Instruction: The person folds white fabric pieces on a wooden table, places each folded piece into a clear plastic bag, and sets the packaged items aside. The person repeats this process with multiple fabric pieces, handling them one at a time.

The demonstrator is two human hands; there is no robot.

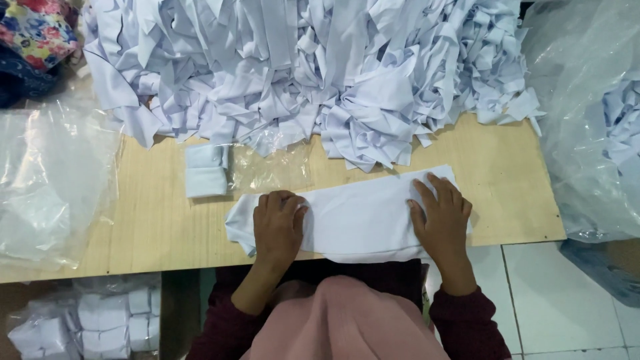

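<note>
A long white cloth piece (357, 217) lies flat along the front edge of the wooden table (160, 220). My left hand (279, 223) rests on its left part with fingers curled down onto the fabric. My right hand (441, 213) lies flat on its right end, fingers spread. Both hands press the cloth; neither lifts it. Behind them a large heap of white cloth pieces (300, 67) covers the back of the table.
A small folded white piece (206, 171) sits left of the cloth beside a crumpled clear plastic bag (270, 167). Big clear plastic bags lie at far left (53, 180) and right (587, 133). Bagged folded pieces (93, 320) sit below the table. Floral fabric (37, 30) top left.
</note>
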